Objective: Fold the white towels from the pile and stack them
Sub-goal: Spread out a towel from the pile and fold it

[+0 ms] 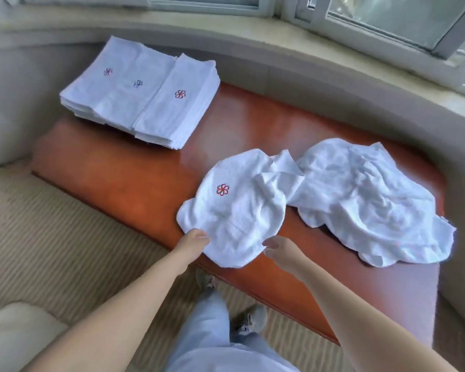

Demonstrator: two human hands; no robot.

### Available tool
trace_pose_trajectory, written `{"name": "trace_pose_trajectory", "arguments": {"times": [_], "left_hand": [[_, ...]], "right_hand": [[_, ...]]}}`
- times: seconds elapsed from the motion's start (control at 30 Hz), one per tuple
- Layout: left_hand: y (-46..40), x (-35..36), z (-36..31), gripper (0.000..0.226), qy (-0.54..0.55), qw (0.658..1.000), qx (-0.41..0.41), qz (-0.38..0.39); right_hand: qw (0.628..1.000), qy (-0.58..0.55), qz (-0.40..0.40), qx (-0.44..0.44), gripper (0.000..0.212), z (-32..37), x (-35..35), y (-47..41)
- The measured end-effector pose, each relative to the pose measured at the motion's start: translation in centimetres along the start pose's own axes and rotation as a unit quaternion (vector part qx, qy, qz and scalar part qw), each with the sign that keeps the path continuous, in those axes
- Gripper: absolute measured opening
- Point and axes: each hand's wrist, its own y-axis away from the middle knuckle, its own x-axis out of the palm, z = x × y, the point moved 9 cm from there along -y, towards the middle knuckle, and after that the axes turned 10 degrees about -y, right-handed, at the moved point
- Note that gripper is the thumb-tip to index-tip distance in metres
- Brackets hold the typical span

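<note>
Lying between both hands: towel (236,210)

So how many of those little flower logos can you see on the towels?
4. Three top the folded stacks at far left; one is on the loose towel by the hands. The crumpled pile may hide more.

Counter (253,124): glossy reddish-brown wood, rounded corners, reflecting daylight along its top. Floor (51,237): beige carpet with fine ribbed stripes, at 8 o'clock from the counter. Curved pale stone sill (279,49) wraps behind the counter from 10 to 2 o'clock. Windows (387,20) with white frames above the sill at 12 to 2 o'clock; daylight enters there. Cream upholstered cushion (14,331) at 7 o'clock, partly cropped.
</note>
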Motion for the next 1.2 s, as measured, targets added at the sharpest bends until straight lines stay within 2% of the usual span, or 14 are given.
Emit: {"name": "trace_pose_trajectory", "arguments": {"times": [0.1, 0.23, 0.33, 0.4, 0.5, 0.57, 0.63, 0.73, 0.83, 0.9, 0.97, 1.0, 1.07, 1.2], "left_hand": [[-2.0, -0.1, 1.6, 0.048, 0.006, 0.999, -0.038, 0.012], [-5.8, -1.5, 2.3, 0.067, -0.003, 0.997, -0.076, -0.017], [-8.8, -2.9, 3.1, 0.074, 0.094, 0.976, -0.172, -0.09], [-10.2, -2.7, 3.6, 0.06, 0.17, 0.952, -0.242, -0.079], [-11.4, -1.3, 3.4, 0.036, 0.214, 0.931, -0.296, 0.019], [-12.5, -1.5, 2.3, 0.031, 0.219, 0.937, -0.269, 0.045], [-14.2, -3.4, 0.1, 0.034, 0.181, 0.965, -0.186, 0.033], [-16.0, -8.4, -4.5, 0.029, 0.162, 0.983, -0.079, -0.015], [-17.3, -14.4, -7.3, 0.021, 0.231, 0.968, -0.038, -0.091], [-17.6, -15.8, -7.6, 0.017, 0.27, 0.956, -0.03, -0.107], [-17.3, -13.8, -6.9, 0.025, 0.241, 0.969, -0.042, -0.017], [-16.6, -11.7, -6.1, 0.035, 0.24, 0.967, -0.062, 0.056], [-15.7, -8.8, -4.4, 0.047, 0.236, 0.958, -0.087, 0.135], [-16.6, -7.0, -2.7, 0.039, 0.237, 0.966, -0.065, 0.084]], "right_hand": [[0.998, -0.045, -0.03, 0.026, 0.036, 0.6, 0.0, -2.1], [0.971, -0.162, -0.137, 0.112, 0.066, -0.6, -0.9, -4.8], [0.921, -0.267, -0.232, 0.163, 0.083, -2.0, -1.4, -6.3], [0.905, -0.288, -0.246, 0.194, 0.077, -2.6, -0.9, -7.5], [0.911, -0.282, -0.228, 0.196, 0.028, -1.5, 0.4, -8.7], [0.917, -0.278, -0.22, 0.181, 0.012, 0.1, 0.9, -9.0], [0.925, -0.27, -0.215, 0.159, 0.007, 2.4, 0.5, -8.9], [0.928, -0.279, -0.232, 0.085, 0.014, 6.1, -1.8, -8.1], [0.911, -0.338, -0.231, 0.048, 0.02, 7.3, -3.2, -6.8], [0.941, -0.295, -0.139, 0.086, 0.021, 7.1, -2.2, -6.9], [0.98, -0.128, 0.01, 0.151, 0.026, 6.3, -0.2, -7.3], [0.986, -0.046, 0.044, 0.156, 0.027, 6.1, -0.1, -7.9], [0.993, 0.018, -0.005, 0.113, 0.019, 7.1, -2.0, -10.3], [0.987, 0.077, -0.143, -0.008, 0.02, 11.5, -6.4, -15.6]]}}
